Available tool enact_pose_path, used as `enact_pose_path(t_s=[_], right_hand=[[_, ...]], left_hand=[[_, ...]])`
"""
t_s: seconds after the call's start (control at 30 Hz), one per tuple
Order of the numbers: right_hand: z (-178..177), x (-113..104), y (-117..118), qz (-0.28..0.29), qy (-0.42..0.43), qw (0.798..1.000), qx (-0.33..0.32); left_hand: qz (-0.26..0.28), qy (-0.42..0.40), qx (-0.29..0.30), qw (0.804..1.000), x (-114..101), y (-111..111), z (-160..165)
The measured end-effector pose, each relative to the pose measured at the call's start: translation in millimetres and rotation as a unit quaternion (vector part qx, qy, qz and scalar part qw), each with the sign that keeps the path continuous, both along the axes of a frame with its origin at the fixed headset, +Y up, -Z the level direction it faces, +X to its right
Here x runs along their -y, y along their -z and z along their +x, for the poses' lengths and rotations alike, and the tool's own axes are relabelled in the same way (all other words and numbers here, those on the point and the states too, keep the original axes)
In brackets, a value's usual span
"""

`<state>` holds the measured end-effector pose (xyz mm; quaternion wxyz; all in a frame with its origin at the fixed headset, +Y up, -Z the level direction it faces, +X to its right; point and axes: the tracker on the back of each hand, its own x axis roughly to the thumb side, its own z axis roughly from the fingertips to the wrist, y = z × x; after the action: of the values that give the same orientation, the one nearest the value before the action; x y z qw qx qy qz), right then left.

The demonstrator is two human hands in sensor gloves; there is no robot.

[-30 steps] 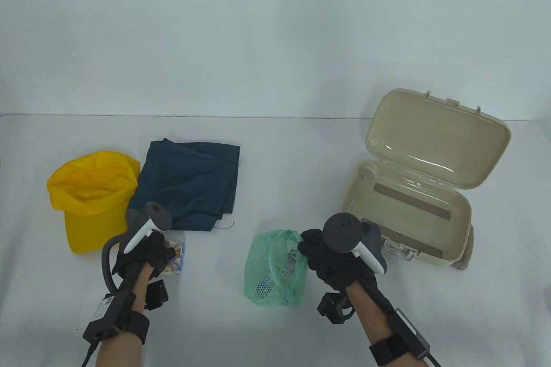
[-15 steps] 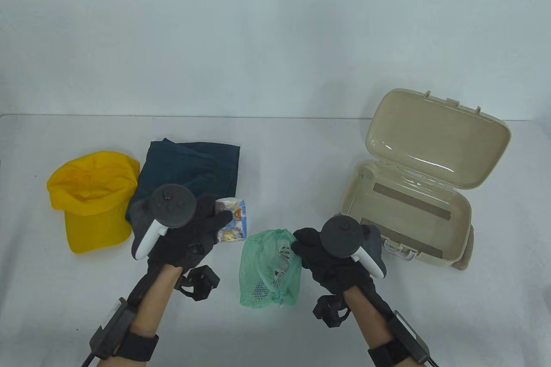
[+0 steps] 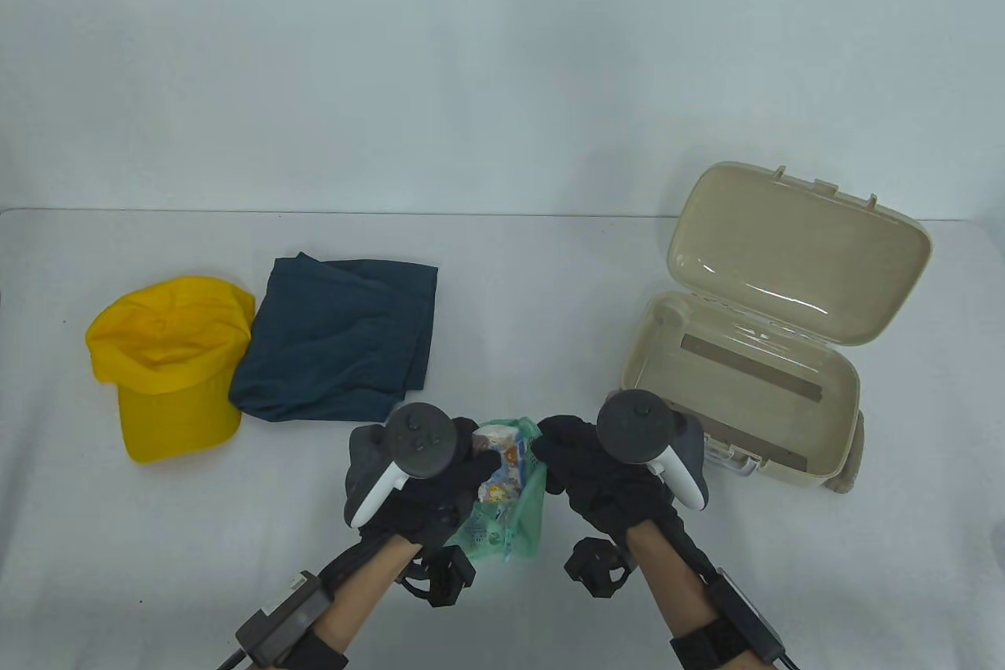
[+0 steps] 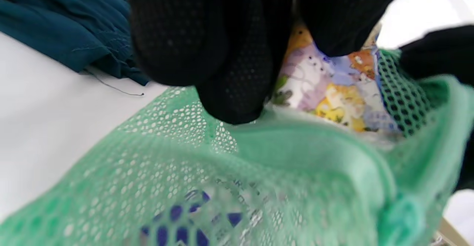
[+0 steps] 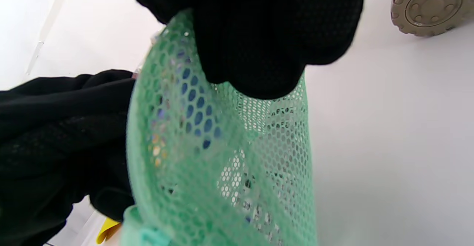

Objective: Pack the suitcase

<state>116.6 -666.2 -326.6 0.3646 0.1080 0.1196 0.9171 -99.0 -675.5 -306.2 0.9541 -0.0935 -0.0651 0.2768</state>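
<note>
Table point(image 3: 550, 269): far half bare along the back edge, open to passage from left to right. Left side taken by yellow cap point(image 3: 169, 356), touching folded dark-teal cloth point(image 3: 338, 340). Right side taken by beige suitcase point(image 3: 738, 403), its lid point(image 3: 801, 254) propped open toward the back right corner, base cavity open from above. Front centre blocked by green mesh bag point(image 3: 518, 521) between left hand point(image 3: 424, 489) and right hand point(image 3: 612, 481). Bare strip between cloth and suitcase.
</note>
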Motion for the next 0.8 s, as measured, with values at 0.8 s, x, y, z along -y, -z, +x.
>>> enact_pose_path(t_s=[0.8], right_hand=[[2.1,-0.5,1.9,0.040,-0.067,0.997,0.030]], left_hand=[[-0.048,0.123,0.079,0.988,6.5,14.1,50.7]])
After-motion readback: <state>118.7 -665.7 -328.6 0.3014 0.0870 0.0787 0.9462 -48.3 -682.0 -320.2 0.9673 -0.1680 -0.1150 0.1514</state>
